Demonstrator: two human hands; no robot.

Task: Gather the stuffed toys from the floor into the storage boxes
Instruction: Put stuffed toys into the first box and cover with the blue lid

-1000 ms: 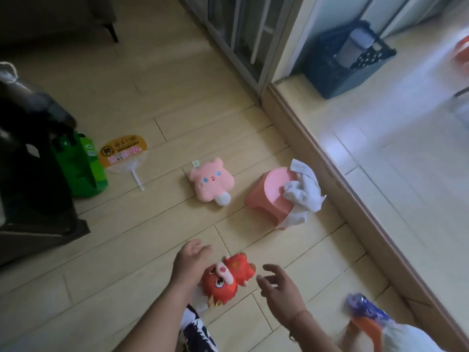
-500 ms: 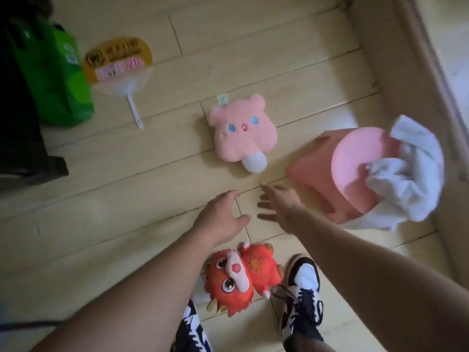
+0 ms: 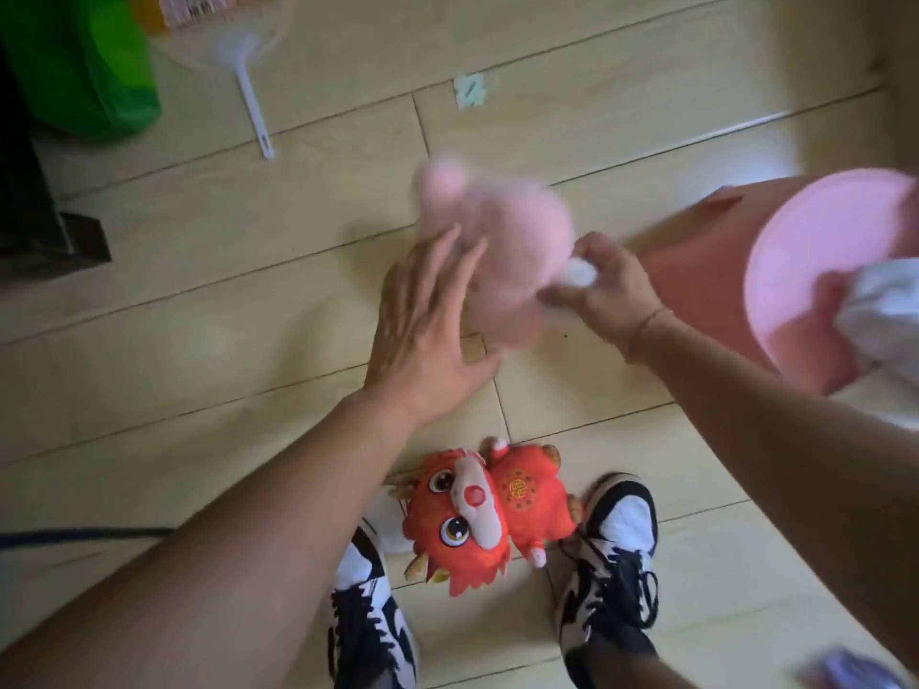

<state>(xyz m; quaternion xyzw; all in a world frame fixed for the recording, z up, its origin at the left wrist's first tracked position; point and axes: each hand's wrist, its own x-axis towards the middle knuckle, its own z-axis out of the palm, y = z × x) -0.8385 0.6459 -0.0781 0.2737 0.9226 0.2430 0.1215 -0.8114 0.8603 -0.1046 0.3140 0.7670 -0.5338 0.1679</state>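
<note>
A pink plush toy [image 3: 502, 241], blurred by motion, is lifted just off the wooden floor between both hands. My right hand [image 3: 604, 290] pinches it at its white tail end. My left hand [image 3: 427, 335] has straight fingers pressed flat against the toy's left side. A red dragon plush [image 3: 477, 519] lies face up on the floor between my two black-and-white shoes, below both hands. No storage box is in view.
An overturned pink plastic stool [image 3: 815, 271] with a white cloth [image 3: 880, 310] lies at the right. A green bag [image 3: 104, 67] and a hand fan [image 3: 248, 77] are at the top left, beside a dark stand [image 3: 40, 211]. A small green tag [image 3: 470, 91] lies on the floor.
Both hands reached forward past the red dragon plush to the pink toy; the right hand took hold of it and it has tilted up off the floor. The camera has dipped lower.
</note>
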